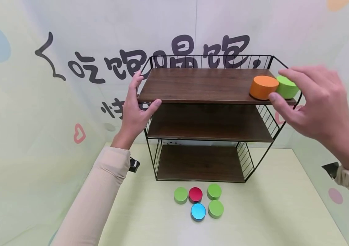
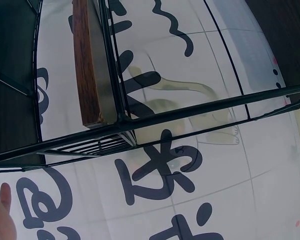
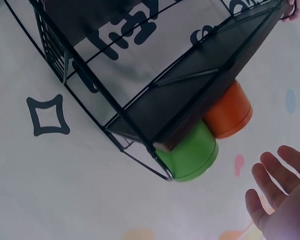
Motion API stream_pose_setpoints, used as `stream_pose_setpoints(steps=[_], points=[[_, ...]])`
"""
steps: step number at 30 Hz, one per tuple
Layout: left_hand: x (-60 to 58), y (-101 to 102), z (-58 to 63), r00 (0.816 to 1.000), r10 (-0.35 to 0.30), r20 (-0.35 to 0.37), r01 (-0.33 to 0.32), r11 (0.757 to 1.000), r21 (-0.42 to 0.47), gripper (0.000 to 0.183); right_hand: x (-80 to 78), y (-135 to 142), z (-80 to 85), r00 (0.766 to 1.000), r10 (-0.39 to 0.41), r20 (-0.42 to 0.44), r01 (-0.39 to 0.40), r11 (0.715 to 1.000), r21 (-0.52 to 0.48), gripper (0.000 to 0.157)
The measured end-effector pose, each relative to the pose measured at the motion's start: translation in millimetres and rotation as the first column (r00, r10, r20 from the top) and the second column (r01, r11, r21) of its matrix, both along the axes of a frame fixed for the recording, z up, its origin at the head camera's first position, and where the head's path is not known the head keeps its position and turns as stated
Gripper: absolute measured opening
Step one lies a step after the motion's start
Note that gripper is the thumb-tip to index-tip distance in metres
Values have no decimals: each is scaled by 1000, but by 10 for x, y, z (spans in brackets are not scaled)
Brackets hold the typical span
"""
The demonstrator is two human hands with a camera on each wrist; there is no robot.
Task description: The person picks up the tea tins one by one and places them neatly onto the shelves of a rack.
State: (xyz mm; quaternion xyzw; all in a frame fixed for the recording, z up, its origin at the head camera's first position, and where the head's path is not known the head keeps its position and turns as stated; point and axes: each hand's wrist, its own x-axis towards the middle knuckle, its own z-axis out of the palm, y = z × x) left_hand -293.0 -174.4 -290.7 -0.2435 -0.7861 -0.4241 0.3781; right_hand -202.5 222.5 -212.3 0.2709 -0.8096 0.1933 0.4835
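Note:
A three-tier wire shelf rack with dark wooden boards (image 1: 199, 85) stands on the table. At the left end of the top board, my left hand (image 1: 134, 109) grips the rack's corner, thumb along the front edge and fingers at the side rail. A short orange cylinder (image 1: 263, 88) and a short green cylinder (image 1: 286, 88) sit side by side at the top board's right end. Around that end is my right hand (image 1: 322, 99), thumb and fingers spread. In the right wrist view, the right hand's fingers (image 3: 272, 180) are apart from the green cylinder (image 3: 190, 155).
On the table (image 1: 254, 212) in front of the rack lie several short cylinders: green ones, a red one (image 1: 195, 194) and a blue one (image 1: 198, 212). Black wire sides (image 1: 268, 119) flank the boards. A printed cloth backdrop (image 1: 79, 34) hangs behind and at both sides.

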Motion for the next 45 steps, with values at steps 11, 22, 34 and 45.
stream_pose_setpoints(steps=[11, 22, 34, 45], points=[[5, -1, -1, 1000, 0, 3, 0, 1000, 2, 74, 121, -151, -347, 993, 98, -60, -96, 995, 32, 65], [-6, -4, 11, 1000, -4, -2, 4, 1000, 3, 75, 212, -181, -782, 983, 180, -47, -172, 976, 131, 55], [-2, -2, 5, 1000, 5, -8, -5, 1000, 1, 74, 151, -204, -1188, 983, 183, 19, -184, 969, 166, 53], [6, 9, 1, 1000, 8, 2, -8, 1000, 4, 74, 156, -279, -1548, 979, 180, 92, -192, 971, 142, 54]])
